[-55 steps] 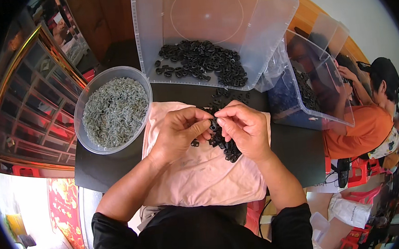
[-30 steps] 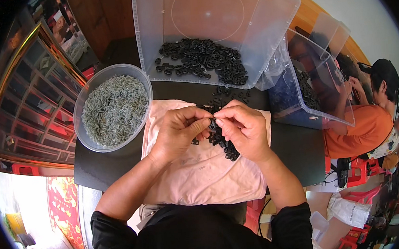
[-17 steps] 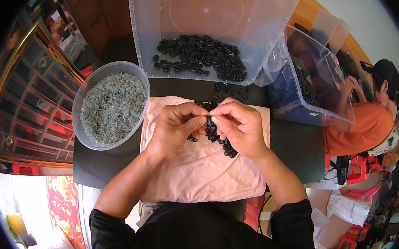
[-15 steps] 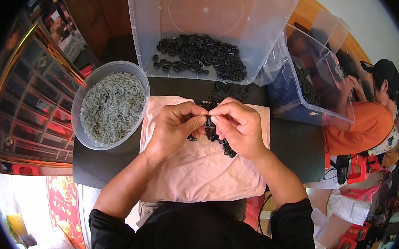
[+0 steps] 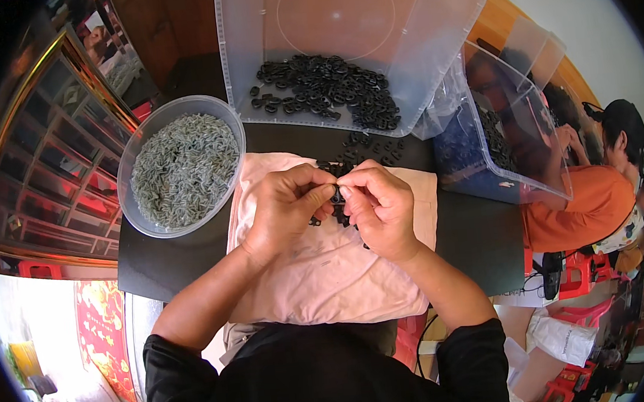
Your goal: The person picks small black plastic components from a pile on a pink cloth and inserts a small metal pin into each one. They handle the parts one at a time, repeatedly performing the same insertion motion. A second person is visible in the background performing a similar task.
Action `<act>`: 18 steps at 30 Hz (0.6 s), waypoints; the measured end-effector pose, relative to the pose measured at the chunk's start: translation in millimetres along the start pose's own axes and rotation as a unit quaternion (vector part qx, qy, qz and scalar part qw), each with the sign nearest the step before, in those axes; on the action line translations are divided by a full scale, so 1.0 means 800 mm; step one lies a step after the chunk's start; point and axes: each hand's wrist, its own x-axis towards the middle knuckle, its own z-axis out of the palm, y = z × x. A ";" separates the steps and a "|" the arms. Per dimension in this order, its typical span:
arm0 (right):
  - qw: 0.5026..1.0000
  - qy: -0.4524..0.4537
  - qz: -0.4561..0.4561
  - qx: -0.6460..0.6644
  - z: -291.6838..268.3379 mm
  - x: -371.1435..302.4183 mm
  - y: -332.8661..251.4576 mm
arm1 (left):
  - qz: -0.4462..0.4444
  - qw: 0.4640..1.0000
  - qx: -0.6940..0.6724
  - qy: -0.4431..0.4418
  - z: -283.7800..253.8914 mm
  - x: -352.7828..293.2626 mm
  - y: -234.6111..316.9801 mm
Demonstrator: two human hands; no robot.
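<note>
Your left hand (image 5: 285, 208) is nearly closed, thumb and index finger pinching a small black part (image 5: 337, 194). Your right hand (image 5: 384, 207) pinches at the same part from the other side, fingertips almost meeting your left ones; other fingers curled. Part is up between both hands, above the pink cloth (image 5: 328, 283). Exact grip detail too small to tell.

Containers: round clear tub (image 5: 125, 182) to your left, well filled with small grey pieces (image 5: 183, 170). Large clear bin (image 5: 334, 18) in front of you, heap of black parts (image 5: 336, 86) toward its near side. Second clear bin (image 5: 455, 168) to your right, dark pieces (image 5: 492, 138) visible inside. Crumpled clear plastic bag (image 5: 439, 105) sits between the two bins.

Loose black pieces (image 5: 371, 149) lie on the dark table (image 5: 484, 241) between your hands and the large bin. More black pieces (image 5: 330, 169) are bunched behind and under your hands, partly hidden. Co-worker in an orange shirt (image 5: 580, 207) is off to your right, past the second bin.
</note>
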 end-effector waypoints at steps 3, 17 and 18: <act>1.000 0.002 -0.014 -0.017 0.005 -0.003 0.005 | -0.003 1.000 0.009 0.007 0.000 -0.001 -0.003; 0.997 0.058 0.001 0.044 -0.004 0.003 -0.011 | -0.086 0.977 -0.193 -0.025 0.008 0.001 0.007; 0.997 0.060 -0.004 0.044 -0.004 0.004 -0.012 | -0.081 0.980 -0.178 -0.020 0.010 0.000 0.007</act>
